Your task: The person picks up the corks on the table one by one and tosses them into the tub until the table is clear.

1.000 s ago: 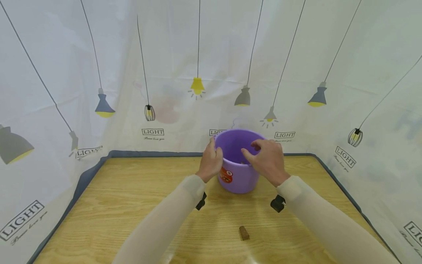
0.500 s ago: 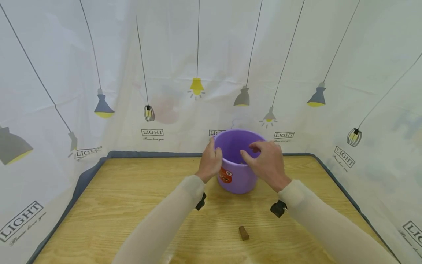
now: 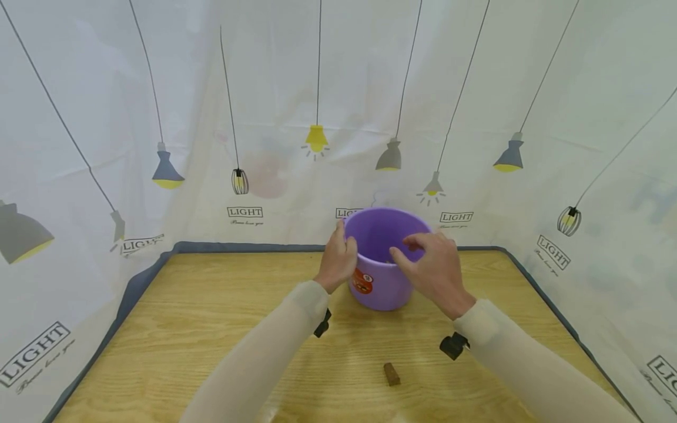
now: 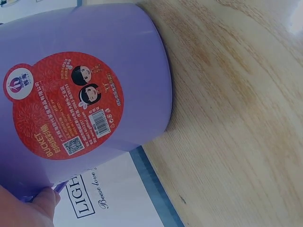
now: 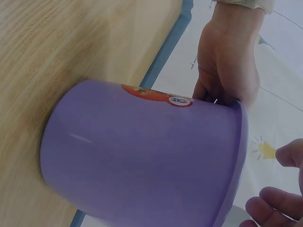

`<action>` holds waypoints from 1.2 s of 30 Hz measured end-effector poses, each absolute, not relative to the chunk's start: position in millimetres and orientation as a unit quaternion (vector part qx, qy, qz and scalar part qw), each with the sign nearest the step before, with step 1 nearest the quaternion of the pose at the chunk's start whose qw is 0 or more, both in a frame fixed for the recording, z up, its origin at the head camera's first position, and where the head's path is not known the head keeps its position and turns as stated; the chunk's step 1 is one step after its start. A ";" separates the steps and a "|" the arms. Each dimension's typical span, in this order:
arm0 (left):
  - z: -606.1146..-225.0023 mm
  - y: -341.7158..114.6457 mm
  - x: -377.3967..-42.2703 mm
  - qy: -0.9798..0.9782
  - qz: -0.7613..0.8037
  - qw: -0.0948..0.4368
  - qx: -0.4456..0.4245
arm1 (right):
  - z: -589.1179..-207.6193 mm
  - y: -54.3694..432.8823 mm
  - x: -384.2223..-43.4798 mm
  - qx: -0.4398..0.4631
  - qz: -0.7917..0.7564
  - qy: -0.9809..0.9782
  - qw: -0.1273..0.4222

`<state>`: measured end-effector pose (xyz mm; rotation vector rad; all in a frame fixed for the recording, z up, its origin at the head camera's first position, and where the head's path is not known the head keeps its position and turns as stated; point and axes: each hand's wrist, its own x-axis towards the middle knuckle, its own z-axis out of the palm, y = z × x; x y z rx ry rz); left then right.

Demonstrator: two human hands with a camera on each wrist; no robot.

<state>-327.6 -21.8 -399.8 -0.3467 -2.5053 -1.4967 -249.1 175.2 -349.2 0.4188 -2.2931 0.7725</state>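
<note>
A purple plastic bucket (image 3: 388,288) with a red label (image 4: 66,106) stands upright towards the back of the wooden table. My left hand (image 3: 337,258) grips its rim on the left side, as the right wrist view also shows. Over the right part of the rim hovers my right hand (image 3: 433,267), thumb and fingers bent loosely and apart. Nothing shows between those fingers (image 5: 265,205) in the right wrist view. Nearer to me lies a small brown cork-like piece (image 3: 392,374). A tiny light-brown bit peeks over the near rim inside the bucket; most of the bucket's floor is hidden.
A white cloth printed with hanging lamps (image 3: 317,138) encloses the wooden table (image 3: 238,305) at the back and both sides. Its dark blue border (image 3: 254,247) runs along the table's edges. Black wrist cameras (image 3: 453,346) hang below the sleeves.
My right hand has drawn slightly right and towards me over the bucket's rim. The left hand, the bucket and the brown piece look unmoved.
</note>
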 end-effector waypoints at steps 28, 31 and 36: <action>-400.0 -21.8 -326.4 -0.849 -0.504 0.100 -0.123 | -362.6 176.2 -224.3 0.222 0.294 -0.854 0.368; -400.0 -21.8 -326.8 -0.849 -0.504 0.103 -0.125 | -365.1 176.9 -222.7 0.231 0.295 -0.850 0.370; -400.0 -21.8 -327.5 -0.850 -0.501 0.105 -0.125 | -370.5 178.6 -219.6 0.249 0.289 -0.851 0.361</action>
